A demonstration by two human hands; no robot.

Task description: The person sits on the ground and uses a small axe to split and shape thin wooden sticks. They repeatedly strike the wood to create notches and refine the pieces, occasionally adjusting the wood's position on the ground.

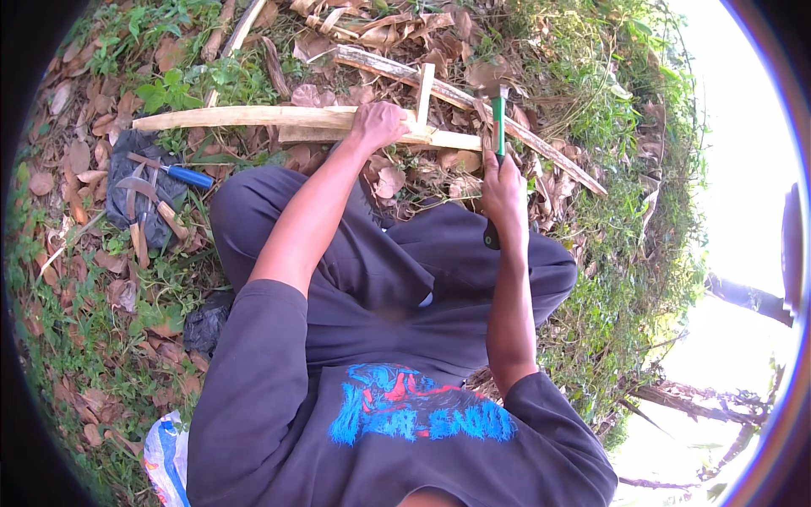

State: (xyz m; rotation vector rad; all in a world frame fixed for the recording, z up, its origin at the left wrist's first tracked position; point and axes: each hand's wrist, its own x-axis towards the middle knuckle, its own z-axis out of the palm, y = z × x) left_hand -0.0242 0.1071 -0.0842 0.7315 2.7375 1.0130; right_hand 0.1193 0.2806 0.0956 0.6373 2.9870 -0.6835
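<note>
My left hand [378, 127] is closed over a long, pale, slightly curved strip of wood [236, 117], which lies crosswise in front of my folded legs. Beneath it runs another flat piece of wood [456, 139]. A short pale stick [425, 89] stands across the strips just right of that hand; how it is joined to them cannot be made out. My right hand [505, 190] grips a hammer [498, 127] by its green and black handle. The hammer's head points away from me, beside the right end of the strips, apparently raised.
A weathered split pole [557, 159] lies slantwise behind the strips. At the left, a blue-handled chisel [190, 176] and several wooden-handled blades [173, 220] rest on a black plastic bag [118, 190]. A blue and white sack [169, 452] lies at lower left. Dry leaves and grass cover the ground.
</note>
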